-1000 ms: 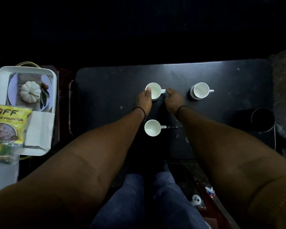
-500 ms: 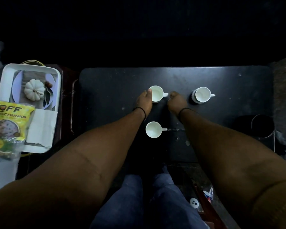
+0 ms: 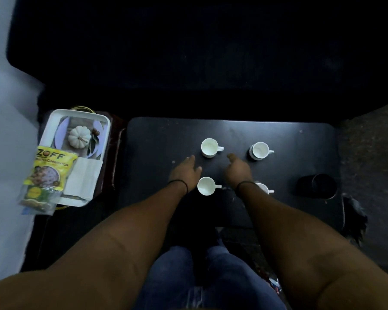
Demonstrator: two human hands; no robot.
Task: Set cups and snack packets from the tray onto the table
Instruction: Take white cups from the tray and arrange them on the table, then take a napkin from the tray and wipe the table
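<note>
Room: dim, with a dark rectangular tabletop (image 3: 166, 142) below the camera.
Cups: four small white ceramic cups (image 3: 209, 147) stand on the tabletop, two toward the far edge and two nearer; the near right one is partly hidden by the right wrist.
Tray: a white rectangular tray (image 3: 54, 121) sits off the tabletop's left edge.
Packet: a yellow snack packet (image 3: 47, 173) lies over the tray's near left corner.
Left hand (image 3: 185, 172): relaxed, holding nothing, between the two left cups.
Right hand (image 3: 238, 168): seemingly loose and empty.
</note>
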